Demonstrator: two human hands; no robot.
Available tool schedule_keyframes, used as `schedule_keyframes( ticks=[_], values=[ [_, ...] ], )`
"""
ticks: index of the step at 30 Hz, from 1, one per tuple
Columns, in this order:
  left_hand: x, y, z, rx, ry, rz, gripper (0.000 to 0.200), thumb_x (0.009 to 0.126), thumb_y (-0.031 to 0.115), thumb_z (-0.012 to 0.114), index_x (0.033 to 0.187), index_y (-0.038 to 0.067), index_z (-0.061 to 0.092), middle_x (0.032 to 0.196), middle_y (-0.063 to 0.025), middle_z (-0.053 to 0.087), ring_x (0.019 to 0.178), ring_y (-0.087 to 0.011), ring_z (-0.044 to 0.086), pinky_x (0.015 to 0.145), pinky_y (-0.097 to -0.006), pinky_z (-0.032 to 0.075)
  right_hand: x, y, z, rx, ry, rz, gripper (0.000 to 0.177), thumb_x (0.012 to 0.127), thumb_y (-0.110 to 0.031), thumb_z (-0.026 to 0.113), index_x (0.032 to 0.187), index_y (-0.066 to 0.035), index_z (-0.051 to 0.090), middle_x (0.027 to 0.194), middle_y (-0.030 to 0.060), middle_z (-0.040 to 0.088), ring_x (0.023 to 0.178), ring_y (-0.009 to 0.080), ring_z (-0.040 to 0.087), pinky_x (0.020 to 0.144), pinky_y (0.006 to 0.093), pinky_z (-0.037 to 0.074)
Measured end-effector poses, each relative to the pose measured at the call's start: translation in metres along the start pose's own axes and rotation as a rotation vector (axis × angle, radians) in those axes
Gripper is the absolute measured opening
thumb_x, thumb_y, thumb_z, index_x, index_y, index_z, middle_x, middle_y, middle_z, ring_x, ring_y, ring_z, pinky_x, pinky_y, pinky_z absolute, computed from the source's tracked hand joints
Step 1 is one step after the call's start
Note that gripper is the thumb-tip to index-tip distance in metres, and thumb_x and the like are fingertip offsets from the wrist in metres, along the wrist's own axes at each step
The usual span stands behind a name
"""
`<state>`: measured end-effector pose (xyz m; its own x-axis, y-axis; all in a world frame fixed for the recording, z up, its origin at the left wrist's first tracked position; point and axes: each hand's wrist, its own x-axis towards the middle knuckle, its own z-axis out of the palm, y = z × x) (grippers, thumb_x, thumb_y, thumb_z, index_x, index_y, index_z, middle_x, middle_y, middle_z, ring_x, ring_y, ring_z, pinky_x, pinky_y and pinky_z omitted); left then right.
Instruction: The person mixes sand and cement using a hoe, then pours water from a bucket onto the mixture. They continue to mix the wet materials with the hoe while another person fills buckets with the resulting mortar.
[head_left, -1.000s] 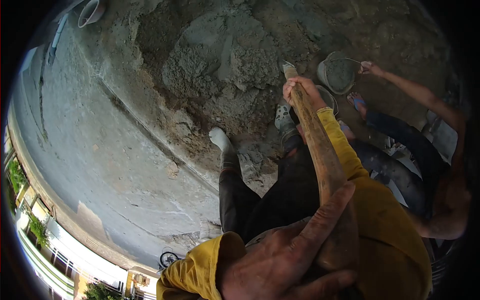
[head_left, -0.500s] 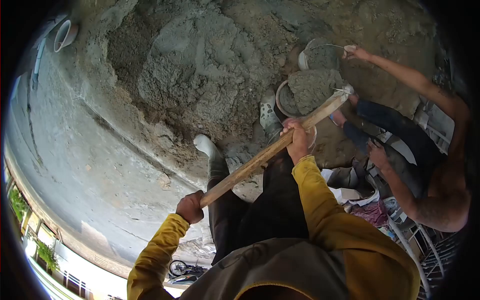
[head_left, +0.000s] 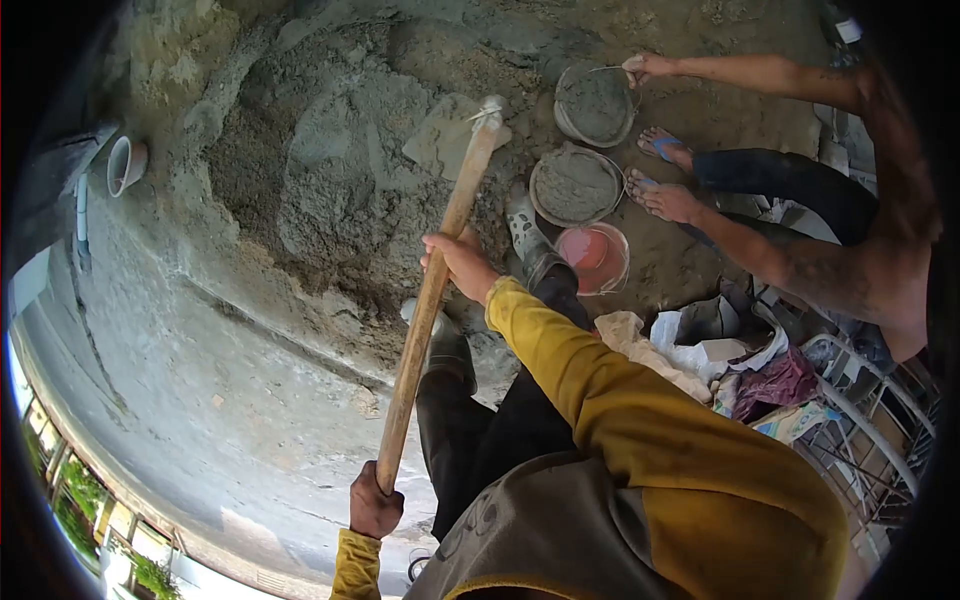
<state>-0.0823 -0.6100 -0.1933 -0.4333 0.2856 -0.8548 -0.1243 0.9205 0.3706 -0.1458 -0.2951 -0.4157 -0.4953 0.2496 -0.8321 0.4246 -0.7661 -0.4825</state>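
A hoe with a long wooden handle (head_left: 422, 335) runs slantwise in front of me. My left hand (head_left: 376, 502) is wrapped round its lower end. Further up, my right hand (head_left: 462, 264) grips the handle near its middle. The mortar-smeared hoe blade (head_left: 435, 140) is over the heap of wet grey mortar (head_left: 345, 165). To the right of the blade stand a bucket (head_left: 543, 210) filled with mortar and a farther mortar-filled bucket (head_left: 572, 128). A reddish bucket (head_left: 610, 280), its inside showing, stands beside my boot (head_left: 525, 235).
At the right a seated person's hand (head_left: 640, 68) holds the far bucket's wire handle; their other hand (head_left: 665, 200) is close to the nearer bucket. Sacks (head_left: 650, 350) and a metal frame (head_left: 865, 400) lie lower right. A pale container (head_left: 127, 166) lies upper left.
The hoe has swung left, its blade going from over the nearer bucket to the mortar heap. Mortar from the blade now fills that bucket. The reddish bucket has come into view.
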Motion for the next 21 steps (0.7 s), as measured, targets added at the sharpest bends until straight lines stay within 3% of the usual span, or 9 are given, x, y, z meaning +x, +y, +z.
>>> schedule_keyframes(
  ticks=[2, 4, 8, 10, 12, 14, 15, 18, 21],
  values=[
    [0.023, 0.032, -0.031, 0.040, 0.062, 0.047, 0.025, 0.064, 0.002, 0.055, 0.087, -0.003, 0.048, 0.071, -0.0276, 0.054, 0.074, -0.0500, 0.056, 0.065, -0.0504, 0.046, -0.011, -0.007, 0.018, -0.093, -0.056, 0.005, 0.029, 0.086, -0.017, 0.066, 0.103, -0.001, 0.049, 0.080, 0.0094, 0.058, 0.067, 0.0191, 0.062, 0.058, 0.0320, 0.052],
    [0.076, 0.051, -0.061, 0.098, 0.127, 0.046, 0.028, 0.068, 0.006, 0.061, 0.090, -0.008, 0.049, 0.075, -0.0304, 0.057, 0.078, -0.0507, 0.057, 0.067, -0.0485, 0.047, -0.036, -0.008, 0.018, -0.694, -0.322, -0.218, 0.040, 0.091, -0.022, 0.061, 0.120, 0.002, 0.048, 0.089, 0.0100, 0.061, 0.073, 0.0163, 0.063, 0.063, 0.0259, 0.050],
    [0.147, 0.096, -0.134, 0.033, -0.003, -0.095, 0.035, 0.078, 0.017, 0.062, 0.096, -0.012, 0.055, 0.073, -0.0218, 0.063, 0.058, -0.0252, 0.066, 0.053, -0.0348, 0.052, -0.214, -0.092, 0.014, -0.179, -0.698, -0.299, 0.052, 0.095, -0.030, 0.057, 0.135, 0.000, 0.042, 0.101, 0.0127, 0.061, 0.077, 0.0147, 0.060, 0.069, 0.0266, 0.047],
    [0.153, 0.113, -0.151, -0.044, -0.018, -0.075, 0.036, 0.081, 0.018, 0.059, 0.099, -0.012, 0.055, 0.074, -0.0217, 0.064, 0.057, -0.0244, 0.066, 0.053, -0.0350, 0.053, -0.285, -0.124, 0.032, 0.057, -0.789, -0.478, 0.062, 0.095, -0.039, 0.054, 0.138, 0.003, 0.039, 0.105, 0.0168, 0.059, 0.091, 0.0180, 0.058, 0.072, 0.0289, 0.048],
    [0.143, 0.131, -0.155, 0.099, 0.072, -0.046, 0.037, 0.083, 0.018, 0.056, 0.106, -0.011, 0.053, 0.084, -0.0252, 0.065, 0.068, -0.0313, 0.068, 0.062, -0.0391, 0.055, -0.306, -0.137, 0.060, 0.337, -1.167, -0.860, 0.066, 0.095, -0.045, 0.052, 0.136, 0.006, 0.042, 0.113, 0.0191, 0.058, 0.097, 0.0210, 0.057, 0.079, 0.0319, 0.048],
    [0.146, 0.106, -0.140, 0.239, 0.336, 0.275, 0.039, 0.083, 0.016, 0.056, 0.113, -0.009, 0.051, 0.096, -0.0281, 0.065, 0.085, -0.0401, 0.067, 0.075, -0.0436, 0.054, -0.321, -0.151, 0.068, 0.340, -1.327, -0.847, 0.063, 0.094, -0.043, 0.053, 0.133, 0.006, 0.044, 0.112, 0.0184, 0.059, 0.097, 0.0213, 0.058, 0.081, 0.0320, 0.047],
    [0.131, 0.121, -0.133, 0.250, 0.375, 0.236, 0.040, 0.082, 0.014, 0.057, 0.117, -0.006, 0.050, 0.104, -0.0290, 0.063, 0.097, -0.0453, 0.061, 0.086, -0.0457, 0.050, -0.322, -0.154, 0.067, 0.325, -1.369, -0.834, 0.062, 0.094, -0.042, 0.053, 0.132, 0.006, 0.045, 0.112, 0.0180, 0.059, 0.097, 0.0214, 0.058, 0.083, 0.0320, 0.047],
    [0.139, 0.109, -0.112, 0.207, 0.504, 0.208, 0.046, 0.077, 0.010, 0.059, 0.120, -0.005, 0.055, 0.103, -0.0287, 0.064, 0.097, -0.0417, 0.063, 0.087, -0.0404, 0.051, -0.305, -0.154, 0.050, 0.183, -1.355, -0.826, 0.057, 0.094, -0.039, 0.055, 0.129, 0.005, 0.048, 0.111, 0.0169, 0.060, 0.097, 0.0218, 0.059, 0.087, 0.0321, 0.047],
    [0.140, 0.110, -0.121, 0.023, 0.446, 0.047, 0.049, 0.074, 0.012, 0.061, 0.120, -0.003, 0.058, 0.102, -0.0289, 0.064, 0.099, -0.0401, 0.063, 0.088, -0.0377, 0.050, -0.277, -0.133, 0.018, -0.096, -0.976, -0.809, 0.052, 0.093, -0.036, 0.056, 0.125, 0.005, 0.051, 0.110, 0.0157, 0.061, 0.097, 0.0222, 0.060, 0.091, 0.0322, 0.046]
  ],
)
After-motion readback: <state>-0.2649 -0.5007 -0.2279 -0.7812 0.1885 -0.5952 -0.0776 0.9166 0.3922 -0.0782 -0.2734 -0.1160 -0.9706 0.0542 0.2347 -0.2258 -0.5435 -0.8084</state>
